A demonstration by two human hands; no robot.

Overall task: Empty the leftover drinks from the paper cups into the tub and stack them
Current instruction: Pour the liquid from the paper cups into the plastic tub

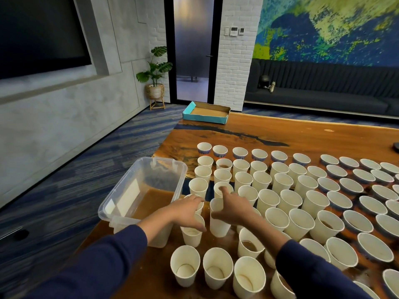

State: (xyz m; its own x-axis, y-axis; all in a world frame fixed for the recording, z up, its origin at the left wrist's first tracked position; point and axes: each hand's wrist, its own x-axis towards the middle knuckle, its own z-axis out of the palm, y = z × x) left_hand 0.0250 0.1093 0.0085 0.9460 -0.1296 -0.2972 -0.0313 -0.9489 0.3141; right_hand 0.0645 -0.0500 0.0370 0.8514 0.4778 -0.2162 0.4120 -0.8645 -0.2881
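Dozens of white paper cups [278, 186] are standing upright in rows across the long polished wooden table [302, 134], the tall ones filling the left and near part and lower, wider white paper bowls [349, 200] spreading out to the right. A few cups are showing brown liquid at the bottom, among them one in the far rows [224, 165] and one on the near right [327, 225]. The clear rectangular plastic tub [149, 186] is sitting at the table's left edge, just beside the leftmost cups, and is holding a shallow pool of brown drink. The left hand [187, 212] is reaching over the cups next to the tub, its fingers curling round the side of a tall white cup [192, 234] standing near the tub's near right corner. The right hand [232, 209] is wrapping its thumb and fingers round another tall white cup [218, 221] just to the right, with the index finger sticking out over the rim of the cup behind. Both arms are wearing dark blue sleeves [103, 262]. At the table's far left corner a shallow teal cardboard tray [205, 117] is lying well apart from the cups. Beyond it, a potted green plant [156, 72] is standing beside a dark glass door [192, 48].
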